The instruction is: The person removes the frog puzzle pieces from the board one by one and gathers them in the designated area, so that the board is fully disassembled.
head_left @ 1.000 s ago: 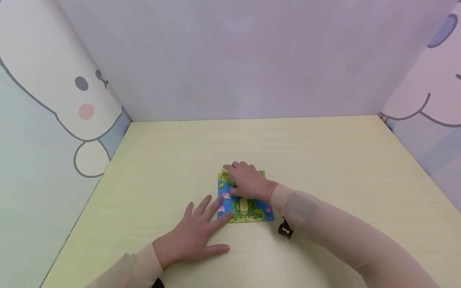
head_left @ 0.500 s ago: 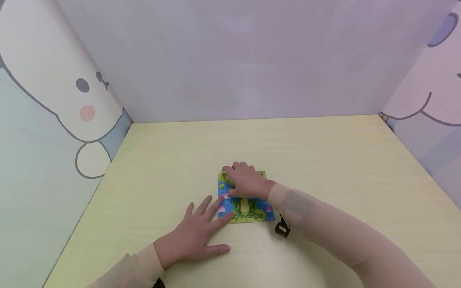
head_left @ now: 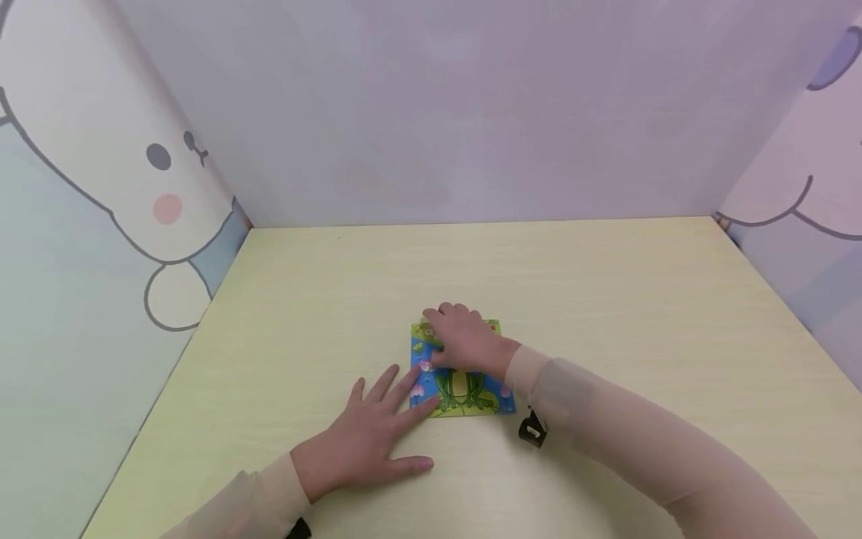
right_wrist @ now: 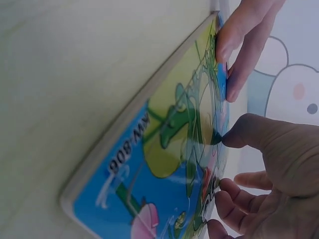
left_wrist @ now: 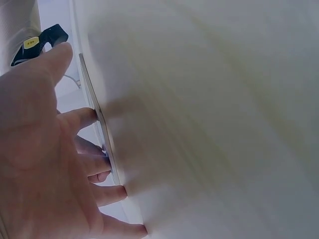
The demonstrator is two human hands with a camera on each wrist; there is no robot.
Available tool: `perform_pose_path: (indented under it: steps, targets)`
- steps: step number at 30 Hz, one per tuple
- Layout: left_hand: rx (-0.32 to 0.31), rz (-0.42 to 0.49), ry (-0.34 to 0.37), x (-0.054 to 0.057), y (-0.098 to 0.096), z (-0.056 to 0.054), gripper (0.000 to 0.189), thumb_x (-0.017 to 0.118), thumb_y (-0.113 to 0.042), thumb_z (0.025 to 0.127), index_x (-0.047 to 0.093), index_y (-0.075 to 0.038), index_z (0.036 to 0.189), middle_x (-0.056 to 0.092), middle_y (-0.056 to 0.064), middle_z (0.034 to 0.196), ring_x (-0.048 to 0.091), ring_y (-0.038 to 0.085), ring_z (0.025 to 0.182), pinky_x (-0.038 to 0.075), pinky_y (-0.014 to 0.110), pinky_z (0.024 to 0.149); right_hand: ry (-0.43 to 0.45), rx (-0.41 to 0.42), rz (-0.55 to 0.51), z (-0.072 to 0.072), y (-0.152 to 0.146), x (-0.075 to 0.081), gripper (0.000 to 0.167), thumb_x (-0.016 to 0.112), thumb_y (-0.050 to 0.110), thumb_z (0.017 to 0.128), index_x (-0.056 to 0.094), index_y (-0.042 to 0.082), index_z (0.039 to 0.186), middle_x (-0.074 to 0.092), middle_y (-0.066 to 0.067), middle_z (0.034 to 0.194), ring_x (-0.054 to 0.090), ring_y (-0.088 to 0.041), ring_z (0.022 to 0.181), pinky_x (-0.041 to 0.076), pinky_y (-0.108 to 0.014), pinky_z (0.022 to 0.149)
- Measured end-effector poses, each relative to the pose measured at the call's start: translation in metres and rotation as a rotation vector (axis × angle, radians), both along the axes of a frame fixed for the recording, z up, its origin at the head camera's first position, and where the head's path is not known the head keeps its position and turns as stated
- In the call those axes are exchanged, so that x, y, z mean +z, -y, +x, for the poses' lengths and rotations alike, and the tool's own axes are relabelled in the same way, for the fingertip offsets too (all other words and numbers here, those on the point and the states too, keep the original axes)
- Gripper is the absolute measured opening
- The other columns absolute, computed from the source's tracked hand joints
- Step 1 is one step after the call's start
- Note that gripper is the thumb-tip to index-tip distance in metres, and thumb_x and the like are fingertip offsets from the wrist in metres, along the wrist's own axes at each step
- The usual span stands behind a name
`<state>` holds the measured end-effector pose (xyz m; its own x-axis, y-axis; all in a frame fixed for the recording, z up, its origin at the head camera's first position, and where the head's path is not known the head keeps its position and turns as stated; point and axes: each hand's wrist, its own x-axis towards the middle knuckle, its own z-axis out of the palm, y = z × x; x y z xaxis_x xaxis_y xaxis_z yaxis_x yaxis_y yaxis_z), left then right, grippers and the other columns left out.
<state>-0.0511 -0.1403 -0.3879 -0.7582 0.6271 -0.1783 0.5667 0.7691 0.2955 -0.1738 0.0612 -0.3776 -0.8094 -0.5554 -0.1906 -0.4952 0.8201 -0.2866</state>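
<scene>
A flat, thin frog jigsaw puzzle [head_left: 465,404] with a blue and green picture lies on the table. Its edge and the marking KW-806 show in the right wrist view. My right hand [head_left: 465,340] grips its upper part with bent fingers and the thumb, covering the frog's head. In the right wrist view the thumb [right_wrist: 244,132] touches the picture, apart from the curled fingers [right_wrist: 234,201]. My left hand [head_left: 357,445] is flat with fingers spread, its fingertips on the puzzle's left edge and the thumb on the table.
The pale wooden table [head_left: 606,292] reaches back to a plain lilac wall [head_left: 458,112]. Side panels with cartoon drawings stand at left [head_left: 87,277] and right [head_left: 801,172]. A black wrist strap part [head_left: 533,429] hangs beneath the right sleeve.
Both hands and the puzzle hold nearly the same place; the whole view shifts slightly.
</scene>
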Motion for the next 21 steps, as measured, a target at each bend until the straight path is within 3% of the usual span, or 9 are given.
perform_pose_path:
  steps: [16,21]
  targets:
    - [0.005,-0.015,0.010,-0.0012,-0.0012,-0.0021,0.076,0.054,-0.071,0.098,0.041,-0.033,0.162,0.019,0.012,0.176,0.023,0.049,0.158,0.030,0.084,0.106,0.040,0.018,-0.050,-0.0064,-0.0063,-0.0035,0.079,0.082,0.034,0.091,0.046,0.010,0.157,0.058,-0.016,0.136,0.056,-0.033,0.121,0.052,-0.054,0.101]
    - [0.004,-0.015,0.009,-0.0028,0.0001,-0.0026,0.076,0.054,-0.072,0.098,0.041,-0.033,0.162,0.019,0.012,0.176,0.022,0.049,0.158,0.030,0.084,0.106,0.047,0.020,-0.053,-0.0068,-0.0056,-0.0046,0.070,0.081,0.032,0.092,0.053,0.010,0.152,0.058,-0.014,0.134,0.055,-0.030,0.118,0.051,-0.052,0.101]
